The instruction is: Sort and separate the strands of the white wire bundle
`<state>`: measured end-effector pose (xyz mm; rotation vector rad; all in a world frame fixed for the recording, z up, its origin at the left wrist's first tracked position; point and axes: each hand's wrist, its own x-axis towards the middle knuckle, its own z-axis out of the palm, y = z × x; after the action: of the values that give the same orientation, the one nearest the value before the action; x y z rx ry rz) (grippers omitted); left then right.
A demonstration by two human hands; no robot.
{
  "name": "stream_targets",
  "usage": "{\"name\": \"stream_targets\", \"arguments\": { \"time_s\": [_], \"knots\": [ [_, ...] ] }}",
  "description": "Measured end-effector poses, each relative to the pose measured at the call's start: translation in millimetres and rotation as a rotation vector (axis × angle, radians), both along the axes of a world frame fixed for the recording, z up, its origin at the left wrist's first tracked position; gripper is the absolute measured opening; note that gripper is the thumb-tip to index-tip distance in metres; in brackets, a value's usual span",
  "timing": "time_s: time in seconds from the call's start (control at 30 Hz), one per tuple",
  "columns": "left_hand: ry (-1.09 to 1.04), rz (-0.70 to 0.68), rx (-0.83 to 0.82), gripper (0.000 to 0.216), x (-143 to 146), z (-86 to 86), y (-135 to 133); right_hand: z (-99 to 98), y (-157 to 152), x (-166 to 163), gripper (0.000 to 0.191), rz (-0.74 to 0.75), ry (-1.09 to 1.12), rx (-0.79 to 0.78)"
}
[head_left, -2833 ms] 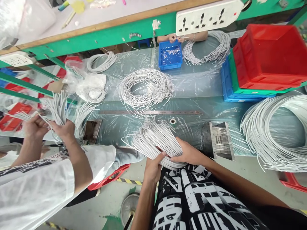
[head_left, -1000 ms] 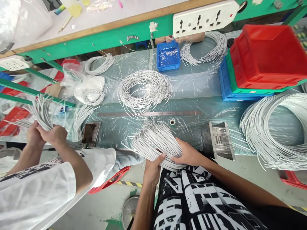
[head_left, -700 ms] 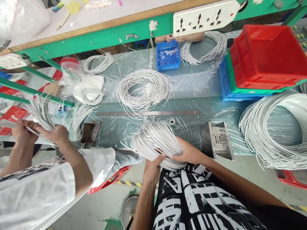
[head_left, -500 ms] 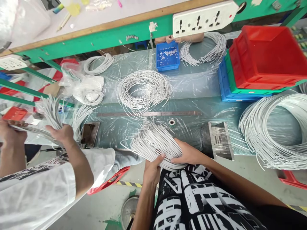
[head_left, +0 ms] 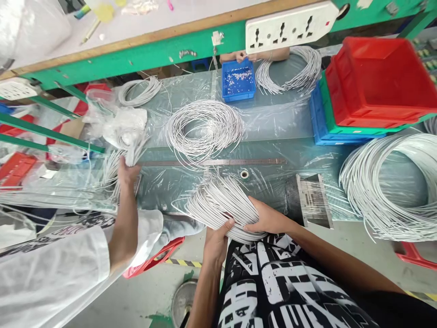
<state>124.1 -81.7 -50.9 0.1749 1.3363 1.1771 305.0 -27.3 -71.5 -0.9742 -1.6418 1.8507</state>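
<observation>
Table before me, under clear plastic sheeting.
Directly on it: midway, a coil of white wire; nearer me, a ruler and a ring-shaped roll; to my right, stacked bins and a large coil; farther back, a blue tray.

A bundle of white wires is held by the left hand and the right hand at the near edge of the surface. A metal ruler is laid beyond it, partly crossed by a loose coil. Bins are stacked at right; at left, other wires are gripped by a co-worker's hand.
</observation>
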Motion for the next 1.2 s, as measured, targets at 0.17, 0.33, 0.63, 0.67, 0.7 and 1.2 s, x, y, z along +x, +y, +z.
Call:
{"name": "stream_targets", "arguments": {
  "time_s": [0.17, 0.33, 0.63, 0.67, 0.7, 1.2],
  "knots": [
    [0.003, 0.008, -0.002, 0.065, 0.7, 1.3, 1.0, -1.7, -0.9, 1.5, 0.068, -0.034, -0.026, 0.004],
    [-0.004, 0.003, 0.006, 0.057, 1.1, 0.6, 1.6, -1.2, -1.4, 0.9, 0.066, -0.047, -0.031, 0.010],
    [-0.006, -0.055, 0.040, 0.032, -3.8, -7.9, -0.4, -6.7, -1.7, 1.5, 0.070, -0.078, -0.035, -0.005],
    [-0.004, -0.048, 0.036, 0.033, -3.9, -7.5, -0.4, -7.5, -1.9, 1.7, 0.070, -0.080, -0.033, -0.004],
    [-0.001, -0.043, 0.036, 0.034, -3.8, -6.9, -0.3, -8.1, -2.1, 1.8, 0.070, -0.082, -0.033, -0.002],
    [-0.004, -0.009, 0.044, 0.035, -0.8, -4.1, 0.6, -5.8, -2.9, 1.0, 0.075, -0.065, -0.021, 0.005]
  ]
}}
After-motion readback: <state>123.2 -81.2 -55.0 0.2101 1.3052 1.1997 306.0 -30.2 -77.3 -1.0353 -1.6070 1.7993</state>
